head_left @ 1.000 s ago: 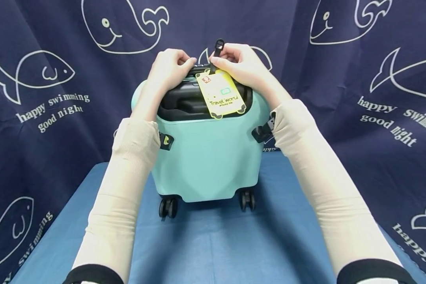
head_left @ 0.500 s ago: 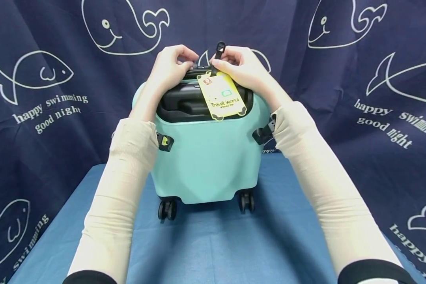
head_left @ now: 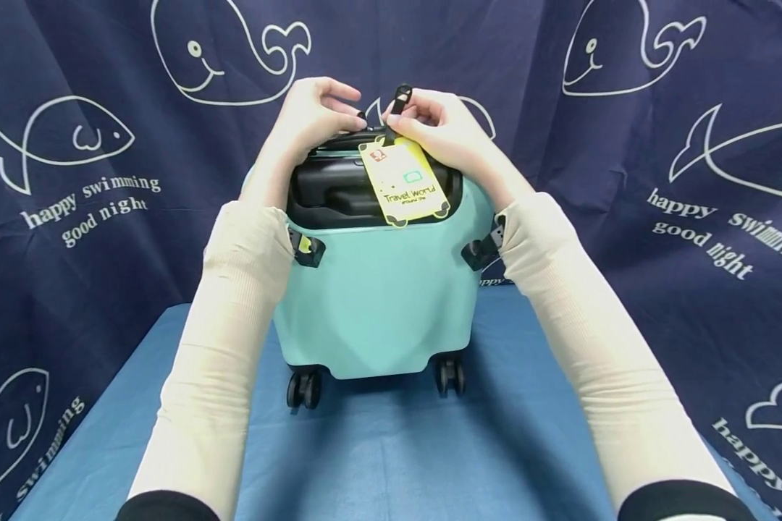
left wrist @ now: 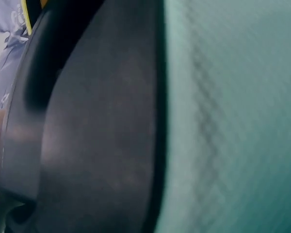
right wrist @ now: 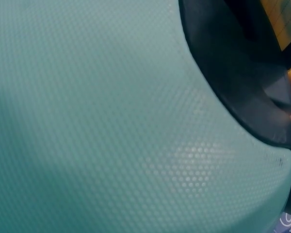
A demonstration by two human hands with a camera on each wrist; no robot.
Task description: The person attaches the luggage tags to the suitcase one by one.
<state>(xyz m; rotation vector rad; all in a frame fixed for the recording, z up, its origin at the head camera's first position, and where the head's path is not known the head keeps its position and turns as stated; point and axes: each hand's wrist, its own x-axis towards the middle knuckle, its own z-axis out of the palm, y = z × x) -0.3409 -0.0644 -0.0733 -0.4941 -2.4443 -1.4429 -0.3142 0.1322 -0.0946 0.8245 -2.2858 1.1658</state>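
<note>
A mint-green suitcase [head_left: 378,304] stands upright on its wheels, its black carry handle [head_left: 345,142] along the top. From the handle hangs a yellow luggage tag [head_left: 405,181] marked "Travel World", on a black strap [head_left: 392,130]. The right hand [head_left: 446,130] pinches this strap between thumb and fingers, the looped end sticking up above the thumb. Over the handle's left part, the left hand [head_left: 309,119] pinches a small black tip [head_left: 362,116] between thumb and finger. The wrist views show mostly the green shell [left wrist: 233,116] [right wrist: 111,116]; fingertips are largely out of sight there.
Blue cloth [head_left: 378,463] covers the surface under the suitcase. A dark blue curtain [head_left: 482,43] with white whale and fish drawings hangs behind and at both sides. Black buckles [head_left: 308,248] [head_left: 484,250] sit at the suitcase's sides, near the sleeves.
The left hand's fingers have spread and risen a little, and a black tip now shows at them. The right hand, strap and tag sit slightly lower in view.
</note>
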